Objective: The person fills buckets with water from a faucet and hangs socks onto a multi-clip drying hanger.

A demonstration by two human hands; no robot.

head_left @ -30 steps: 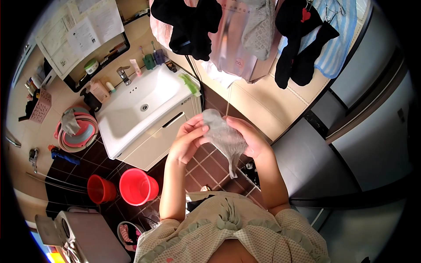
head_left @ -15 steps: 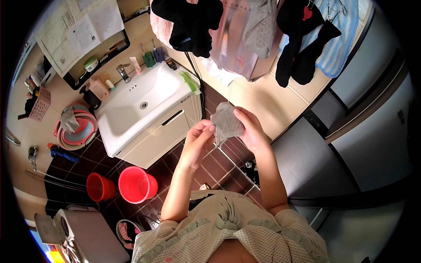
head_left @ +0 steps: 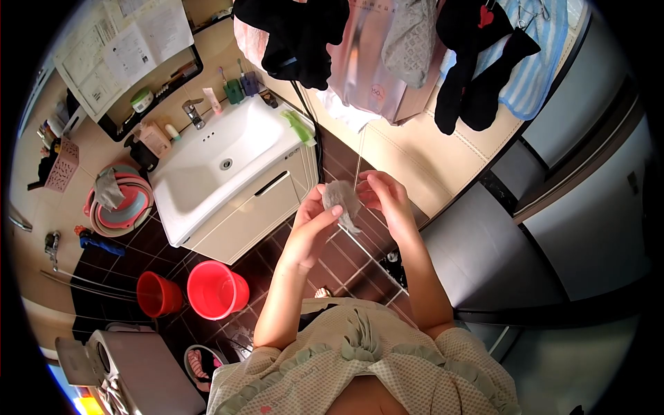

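Note:
A small grey knitted sock (head_left: 341, 202), partly bunched up, is pinched in my left hand (head_left: 309, 228) with the thumb across its front. Its loose end hangs down toward the floor. Just to its right is my right hand (head_left: 389, 204), fingers bent and apart, with nothing visible in it. Those fingertips are close to the sock's edge; whether they brush it I cannot tell. Both hands are raised in front of my body, above the brown tiles.
A white washbasin (head_left: 207, 166) on a cabinet stands at left, with two red buckets (head_left: 218, 290) below. Black socks (head_left: 477, 83) and other laundry hang at the top. A grey fridge-like panel (head_left: 588, 228) is at right, a washing machine (head_left: 149, 366) at lower left.
My right hand has let go of the sock and drawn slightly away. The sock has shifted left into my left hand and now looks more bunched.

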